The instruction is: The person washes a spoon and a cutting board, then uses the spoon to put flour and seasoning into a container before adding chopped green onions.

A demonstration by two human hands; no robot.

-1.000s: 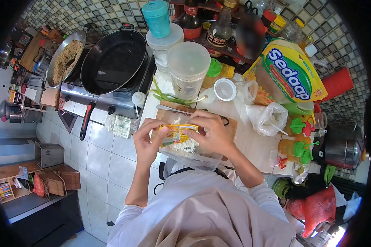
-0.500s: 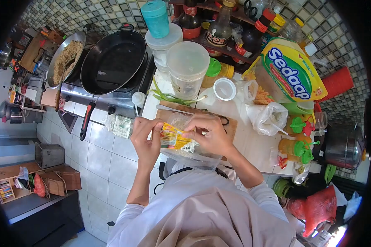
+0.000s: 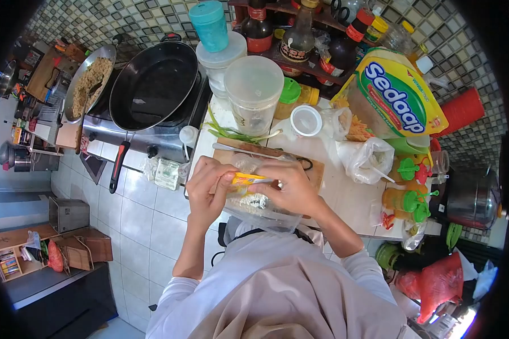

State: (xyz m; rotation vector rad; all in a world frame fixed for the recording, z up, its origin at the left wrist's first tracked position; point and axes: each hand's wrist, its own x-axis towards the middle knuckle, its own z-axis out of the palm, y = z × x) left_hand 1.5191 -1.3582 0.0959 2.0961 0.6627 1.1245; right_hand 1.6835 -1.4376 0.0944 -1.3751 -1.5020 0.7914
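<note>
Both hands pinch a small yellow sachet (image 3: 246, 181) between them, above a clear plastic bag (image 3: 280, 219) with whitish crumbly stuff in it. My left hand (image 3: 208, 185) grips the sachet's left end, fingers curled. My right hand (image 3: 291, 184) has its right end between thumb and fingers. The sachet is tilted, so I see mostly a narrow strip of it. Beneath lies a wooden cutting board (image 3: 315, 183), partly covered by the bag and hands. A knife (image 3: 243, 149) and green onions (image 3: 232, 134) lie along its far edge.
On the left, a black frying pan (image 3: 152, 85) and a pan of browned food (image 3: 93, 79) sit on the stove. Behind the board stand a clear tub (image 3: 254, 93) and a white cup (image 3: 306, 121). To the right are a Sedaap bag (image 3: 393, 99) and green-lidded jars (image 3: 398, 200).
The sachet has tipped from showing its broad printed face to showing a narrow strip. Both hands stay on it, turned slightly, with the right-hand fingers now further over it.
</note>
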